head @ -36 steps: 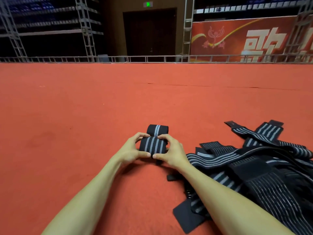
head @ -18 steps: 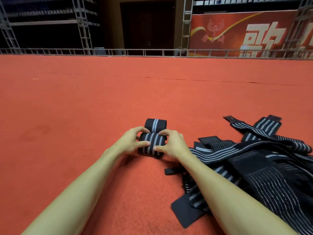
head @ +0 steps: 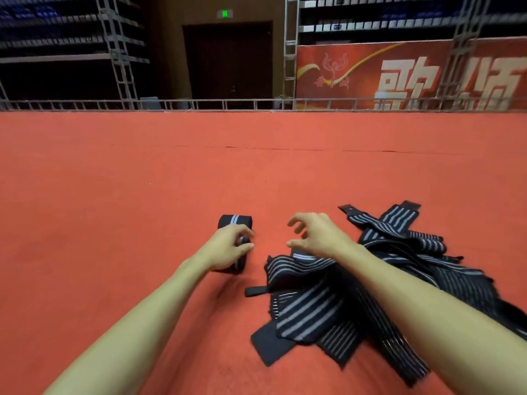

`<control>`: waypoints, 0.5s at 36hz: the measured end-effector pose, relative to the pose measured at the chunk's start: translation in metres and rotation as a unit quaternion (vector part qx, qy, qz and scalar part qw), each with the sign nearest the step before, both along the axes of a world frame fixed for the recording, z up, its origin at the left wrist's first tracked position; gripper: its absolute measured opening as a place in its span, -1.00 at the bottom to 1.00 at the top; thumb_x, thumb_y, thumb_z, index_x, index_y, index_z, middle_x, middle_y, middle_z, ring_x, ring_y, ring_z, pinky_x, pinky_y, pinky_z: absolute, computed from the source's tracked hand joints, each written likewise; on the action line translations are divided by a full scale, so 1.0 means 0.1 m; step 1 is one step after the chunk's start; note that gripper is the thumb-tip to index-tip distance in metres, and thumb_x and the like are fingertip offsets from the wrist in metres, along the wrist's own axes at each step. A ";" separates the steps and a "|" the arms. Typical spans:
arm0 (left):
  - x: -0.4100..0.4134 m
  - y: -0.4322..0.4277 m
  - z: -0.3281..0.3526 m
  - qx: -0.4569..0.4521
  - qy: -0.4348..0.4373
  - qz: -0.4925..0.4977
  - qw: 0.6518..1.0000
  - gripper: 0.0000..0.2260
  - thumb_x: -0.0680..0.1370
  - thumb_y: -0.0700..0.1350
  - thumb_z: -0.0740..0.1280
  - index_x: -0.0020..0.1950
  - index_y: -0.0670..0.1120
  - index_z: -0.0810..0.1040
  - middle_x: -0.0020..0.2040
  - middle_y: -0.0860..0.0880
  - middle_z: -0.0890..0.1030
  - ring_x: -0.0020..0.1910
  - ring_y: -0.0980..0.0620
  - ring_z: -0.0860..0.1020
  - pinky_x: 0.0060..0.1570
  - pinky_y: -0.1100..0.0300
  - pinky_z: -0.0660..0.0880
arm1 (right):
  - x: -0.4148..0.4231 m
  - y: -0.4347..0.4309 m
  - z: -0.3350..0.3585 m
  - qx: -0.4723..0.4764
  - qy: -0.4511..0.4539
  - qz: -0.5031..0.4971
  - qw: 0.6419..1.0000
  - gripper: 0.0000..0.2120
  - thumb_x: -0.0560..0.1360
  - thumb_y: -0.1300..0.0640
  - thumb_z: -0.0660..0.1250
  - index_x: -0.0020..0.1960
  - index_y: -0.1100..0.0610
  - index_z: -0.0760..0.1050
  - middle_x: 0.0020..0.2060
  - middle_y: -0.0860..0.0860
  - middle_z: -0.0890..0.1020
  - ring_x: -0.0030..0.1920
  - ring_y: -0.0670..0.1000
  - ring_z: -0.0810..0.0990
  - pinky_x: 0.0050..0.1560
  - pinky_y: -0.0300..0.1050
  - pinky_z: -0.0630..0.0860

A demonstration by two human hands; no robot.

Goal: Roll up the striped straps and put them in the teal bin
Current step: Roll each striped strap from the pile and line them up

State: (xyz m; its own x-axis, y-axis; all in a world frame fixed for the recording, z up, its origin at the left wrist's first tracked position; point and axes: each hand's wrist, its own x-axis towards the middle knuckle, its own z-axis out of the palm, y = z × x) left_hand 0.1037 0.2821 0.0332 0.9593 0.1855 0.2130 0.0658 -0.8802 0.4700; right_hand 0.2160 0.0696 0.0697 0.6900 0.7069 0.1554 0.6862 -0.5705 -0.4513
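Covering the ground in front of the person, a red-orange carpet carries everything in play. On its right side lies a loose heap of unrolled black elastic straps with grey stripes, their lengths crossing and fanning in several directions. Two plain black ends point away and to the right at the far edge, and one narrow black tab sticks out to the left on the carpet.

Both bare forearms reach forward, hands well apart. The right hand hovers palm-down over the near-left edge of the heap, its fingers spread and loosely hooked, holding nothing. The left hand is lower and to the left, with fingers and thumb wrapped over a rolled black grey-striped strap that rests on the carpet. The hand covers most of it, so its axis cannot be told.

Just beyond that hand, a second rolled striped strap lies on its side, its axis running left to right and its pale stripes going over the top.
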 end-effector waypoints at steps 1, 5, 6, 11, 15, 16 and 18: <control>0.03 -0.15 0.00 -0.013 0.017 -0.019 1.000 -0.80 0.57 -0.10 0.38 0.18 -0.09 0.59 0.11 -0.01 0.58 0.00 0.05 0.52 0.11 0.20 0.43 | 0.03 -0.17 0.01 -0.021 -0.010 -0.007 1.000 -0.57 0.41 -0.01 0.53 0.22 0.04 0.54 -0.07 -0.04 0.58 0.02 0.03 0.55 0.13 -0.10 0.49; 0.18 -0.61 -0.08 -0.023 0.087 -0.052 0.995 -0.80 0.60 -0.06 0.34 0.18 -0.10 0.59 0.14 -0.08 0.63 0.01 0.00 0.56 0.02 0.21 0.43 | 0.12 -0.77 0.06 -0.081 -0.037 -0.034 0.995 -0.60 0.41 -0.03 0.52 0.20 0.03 0.54 -0.08 -0.03 0.63 -0.02 0.01 0.56 0.10 -0.11 0.50; 0.21 -0.68 -0.10 -0.025 0.096 -0.046 0.994 -0.80 0.60 -0.06 0.33 0.18 -0.10 0.59 0.11 -0.10 0.63 -0.02 0.01 0.54 -0.03 0.22 0.40 | 0.14 -0.89 0.07 -0.087 -0.038 -0.041 0.995 -0.60 0.41 -0.02 0.52 0.19 0.03 0.55 -0.08 -0.02 0.65 -0.02 0.02 0.59 0.10 -0.10 0.51; 0.34 -0.81 -0.17 0.003 0.133 0.002 0.991 -0.84 0.61 -0.04 0.31 0.12 -0.10 0.54 0.10 -0.13 0.61 0.08 -0.08 0.54 -0.10 0.22 0.29 | 0.20 -1.21 0.06 -0.077 -0.035 -0.051 0.995 -0.58 0.41 -0.02 0.52 0.21 0.07 0.55 -0.07 -0.04 0.66 0.05 0.01 0.60 0.13 -0.10 0.51; 0.41 -0.85 -0.20 0.034 0.159 0.000 0.987 -0.83 0.57 -0.04 0.36 0.00 -0.04 0.40 0.09 -0.11 0.61 0.13 -0.12 0.54 -0.10 0.19 0.29 | 0.24 -1.22 0.00 -0.061 -0.040 -0.043 0.996 -0.58 0.43 -0.01 0.51 0.24 0.08 0.54 -0.09 -0.06 0.63 0.02 0.00 0.60 0.10 -0.11 0.51; 0.41 -0.86 -0.20 0.045 0.161 -0.004 0.986 -0.81 0.56 -0.04 0.38 0.00 -0.03 0.38 0.10 -0.10 0.61 0.12 -0.11 0.54 -0.08 0.19 0.30 | 0.26 -1.22 -0.02 -0.055 -0.039 -0.042 0.997 -0.58 0.43 -0.01 0.51 0.24 0.08 0.54 -0.12 -0.08 0.60 -0.01 -0.01 0.59 0.09 -0.10 0.51; 0.40 -0.86 -0.18 0.057 0.153 -0.015 0.986 -0.79 0.54 -0.08 0.41 0.00 -0.03 0.38 0.05 -0.07 0.59 0.06 -0.07 0.52 -0.09 0.20 0.28 | 0.29 -1.22 -0.06 -0.044 -0.036 -0.040 0.998 -0.58 0.43 -0.01 0.52 0.23 0.08 0.54 -0.16 -0.12 0.56 -0.07 -0.04 0.55 0.08 -0.09 0.52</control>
State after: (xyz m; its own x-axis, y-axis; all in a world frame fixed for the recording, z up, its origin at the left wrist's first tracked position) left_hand 0.1438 0.1958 0.0152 0.9866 0.1477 -0.0694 0.1625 -0.9300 0.3297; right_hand 0.2454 -0.0527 0.0632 0.7338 0.6634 0.1464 0.6658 -0.6595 -0.3489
